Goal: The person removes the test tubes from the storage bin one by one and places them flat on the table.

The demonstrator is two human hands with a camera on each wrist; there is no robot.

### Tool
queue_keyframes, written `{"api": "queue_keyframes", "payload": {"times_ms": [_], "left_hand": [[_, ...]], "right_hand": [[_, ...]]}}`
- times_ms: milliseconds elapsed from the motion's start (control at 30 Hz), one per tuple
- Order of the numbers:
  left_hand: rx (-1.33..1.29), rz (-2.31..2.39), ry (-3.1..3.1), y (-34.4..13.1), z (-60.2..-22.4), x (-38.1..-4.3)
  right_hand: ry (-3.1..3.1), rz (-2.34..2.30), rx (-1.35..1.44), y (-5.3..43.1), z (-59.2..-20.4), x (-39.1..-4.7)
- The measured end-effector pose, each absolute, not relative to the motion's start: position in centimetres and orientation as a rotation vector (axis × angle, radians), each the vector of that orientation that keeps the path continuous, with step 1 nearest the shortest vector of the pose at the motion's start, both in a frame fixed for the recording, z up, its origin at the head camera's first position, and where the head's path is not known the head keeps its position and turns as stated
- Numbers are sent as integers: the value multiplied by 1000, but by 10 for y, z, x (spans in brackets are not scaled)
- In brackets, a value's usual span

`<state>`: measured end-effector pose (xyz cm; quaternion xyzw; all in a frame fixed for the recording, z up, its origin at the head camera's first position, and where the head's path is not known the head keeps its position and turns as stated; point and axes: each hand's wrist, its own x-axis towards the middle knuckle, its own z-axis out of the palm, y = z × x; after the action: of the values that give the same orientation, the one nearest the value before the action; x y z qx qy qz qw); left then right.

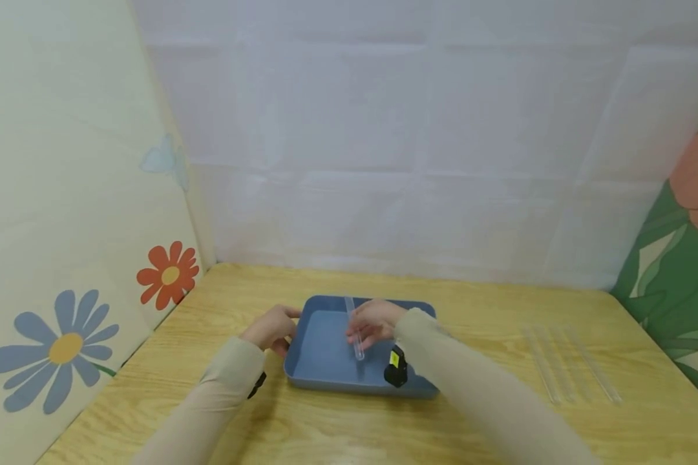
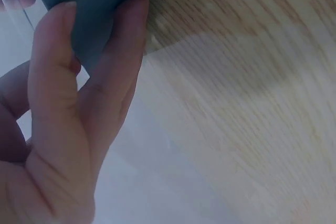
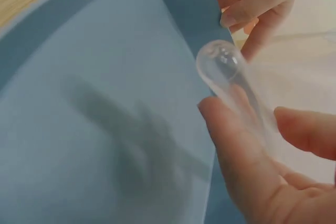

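Observation:
A blue rectangular tray (image 1: 326,336) lies on the table in the head view. My left hand (image 1: 272,329) is at its left side; in the left wrist view the thumb and a finger (image 2: 128,30) grip the tray's wall (image 2: 94,3). Over the inside of the tray, my right hand (image 1: 373,321) pinches a clear test tube (image 1: 358,349) between thumb and fingers. The tube slants, its rounded end (image 3: 218,59) toward me in the head view. In the right wrist view, the tube and hand cast a shadow on the tray floor.
Several clear tubes (image 1: 596,368) lie side by side on the wooden table (image 1: 477,413), right of the tray. A white cloth backdrop (image 1: 395,213) hangs behind the table, with flower-printed sheets (image 1: 64,213) at both sides.

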<state>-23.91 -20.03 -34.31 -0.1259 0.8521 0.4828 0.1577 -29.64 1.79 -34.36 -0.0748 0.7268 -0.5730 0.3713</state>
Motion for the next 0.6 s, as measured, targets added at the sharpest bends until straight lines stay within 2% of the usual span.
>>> {"api": "queue_keyframes", "payload": {"times_ms": [600], "left_hand": [[-340, 1377, 2431, -208, -345, -236]], "right_hand": [[1819, -1561, -206, 57, -338, -285]]}}
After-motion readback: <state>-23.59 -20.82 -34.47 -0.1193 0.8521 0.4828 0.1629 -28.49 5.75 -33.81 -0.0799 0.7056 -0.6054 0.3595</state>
